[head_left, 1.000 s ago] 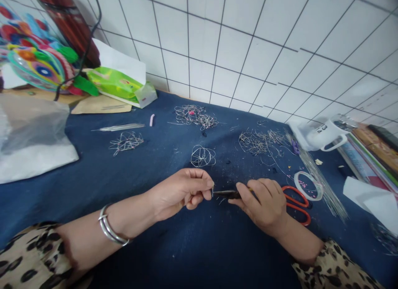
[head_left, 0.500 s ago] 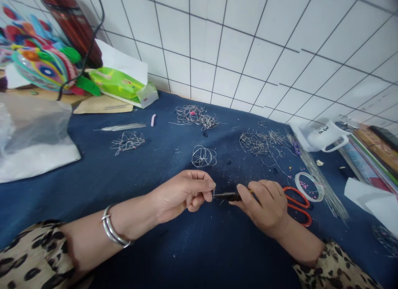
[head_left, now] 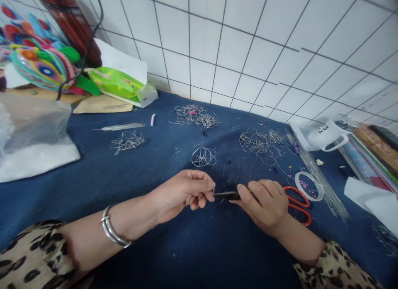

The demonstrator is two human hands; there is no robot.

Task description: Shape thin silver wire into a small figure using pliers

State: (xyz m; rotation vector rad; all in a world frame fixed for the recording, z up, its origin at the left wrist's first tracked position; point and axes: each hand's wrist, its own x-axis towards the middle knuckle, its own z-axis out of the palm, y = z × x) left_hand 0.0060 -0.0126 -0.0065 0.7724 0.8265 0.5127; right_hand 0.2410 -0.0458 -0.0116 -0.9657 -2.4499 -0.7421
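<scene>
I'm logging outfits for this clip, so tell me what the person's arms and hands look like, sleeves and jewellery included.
Both hands are bare, with no gloves and no rings showing. The left hand has silver bangles at its wrist; the right hand has nothing at its wrist. The forearms are uncovered. The left sleeve and right sleeve are leopard print, tan with black spots.

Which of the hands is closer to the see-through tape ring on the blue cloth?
The right hand. It grips a dark tool just left of the tape ring. The left hand pinches a thin wire farther left, beyond the tool's tip.
</scene>
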